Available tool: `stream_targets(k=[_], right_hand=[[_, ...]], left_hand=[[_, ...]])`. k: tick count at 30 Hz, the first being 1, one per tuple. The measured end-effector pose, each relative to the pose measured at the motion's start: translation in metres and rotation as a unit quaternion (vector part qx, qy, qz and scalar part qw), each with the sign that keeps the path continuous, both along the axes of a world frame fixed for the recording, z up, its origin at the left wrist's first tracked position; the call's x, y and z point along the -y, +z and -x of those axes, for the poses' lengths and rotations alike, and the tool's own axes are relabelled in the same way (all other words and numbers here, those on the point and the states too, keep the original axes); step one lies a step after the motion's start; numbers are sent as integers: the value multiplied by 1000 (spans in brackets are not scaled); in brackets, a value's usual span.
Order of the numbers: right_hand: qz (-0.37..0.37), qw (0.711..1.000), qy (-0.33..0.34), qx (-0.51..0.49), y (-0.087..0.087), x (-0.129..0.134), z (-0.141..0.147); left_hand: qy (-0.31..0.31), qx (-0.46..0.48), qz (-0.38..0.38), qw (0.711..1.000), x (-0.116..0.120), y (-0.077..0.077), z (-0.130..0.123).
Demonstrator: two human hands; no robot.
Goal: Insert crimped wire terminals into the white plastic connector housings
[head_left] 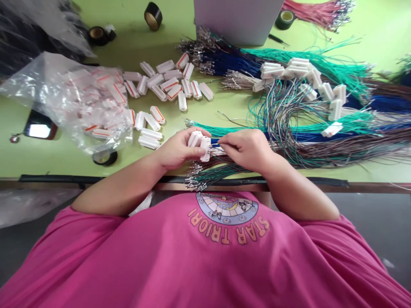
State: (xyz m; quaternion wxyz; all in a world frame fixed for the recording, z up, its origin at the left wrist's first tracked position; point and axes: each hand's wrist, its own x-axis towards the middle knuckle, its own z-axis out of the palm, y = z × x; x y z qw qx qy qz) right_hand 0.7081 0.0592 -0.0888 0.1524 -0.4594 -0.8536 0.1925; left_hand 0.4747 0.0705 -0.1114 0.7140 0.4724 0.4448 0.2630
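Observation:
My left hand [180, 149] is closed around a few white plastic connector housings [205, 149], the thumb pressing on the front one. Just to the right, my right hand [245, 147] pinches a thin wire close to the housing's side; the wire's colour is hard to make out. Under and behind both hands lie bundles of wires, green [221, 129], blue and brown, with crimped metal ends [196, 177] near the table's front edge. Finished-looking white housings with wires attached [298, 68] are heaped at the right.
Loose white housings [165, 81], some with orange strips, lie left of centre beside a clear plastic bag [83, 102] full of them. Black tape rolls [153, 16], a phone [40, 124], a grey box [237, 21] and red wires [321, 13] are also on the green table.

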Motion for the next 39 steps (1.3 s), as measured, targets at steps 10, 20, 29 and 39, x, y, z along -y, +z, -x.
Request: stream_targets(k=[10,20,29,39], right_hand=[[134,991,-7,-9,1,-4,8],[228,963,-16,-142,-5,-3,20],[166,981,-29,-94,-12,-2,24],[-51,972,-197,-115,42,-39,-55]], left_hand=[[-9,-87,-94,992,1,4,0],[-24,-99,-146,984,2,-1,-4],[-24,-97,-144,985,1,1,-2],[-72,-30,-52,996,0,-11,-3]])
